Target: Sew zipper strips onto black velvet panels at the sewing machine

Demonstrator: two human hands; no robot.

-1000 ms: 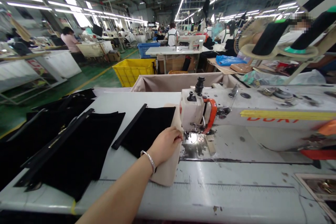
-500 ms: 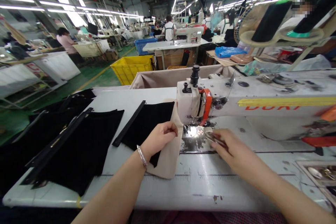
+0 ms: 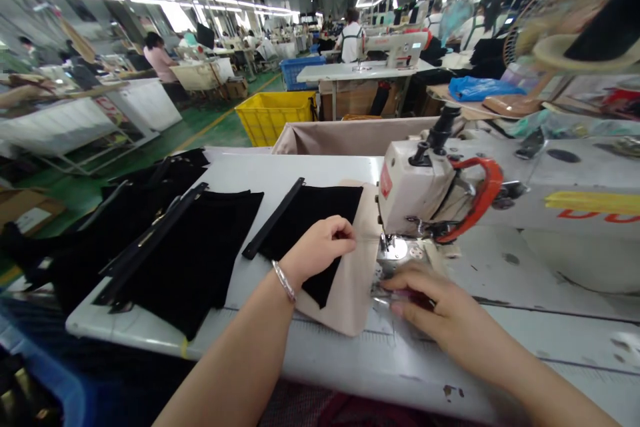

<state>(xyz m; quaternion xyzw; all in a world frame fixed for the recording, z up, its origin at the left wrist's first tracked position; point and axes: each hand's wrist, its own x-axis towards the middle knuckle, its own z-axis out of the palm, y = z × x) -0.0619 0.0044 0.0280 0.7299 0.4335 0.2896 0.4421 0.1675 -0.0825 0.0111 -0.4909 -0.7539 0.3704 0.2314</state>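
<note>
My left hand is closed over a black fabric panel and the beige cloth under it. Its fingers are curled, and what they pinch, if anything, is hidden. A dark strip runs along the panel's left edge. My right hand is closed on small metal thread snips, partly hidden by the fingers and blurred. They are just in front of the needle plate of the sewing machine, right of the beige cloth.
More black panels with dark strips lie on the left of the white table. Behind the table is a beige fabric-lined bin, with a yellow crate farther back. A blue crate stands at lower left. Other people work beyond.
The view has swung right. My right hand has moved with the snips from beside the needle plate toward the front, nearer the beige cloth. My left hand stays over the panel.
</note>
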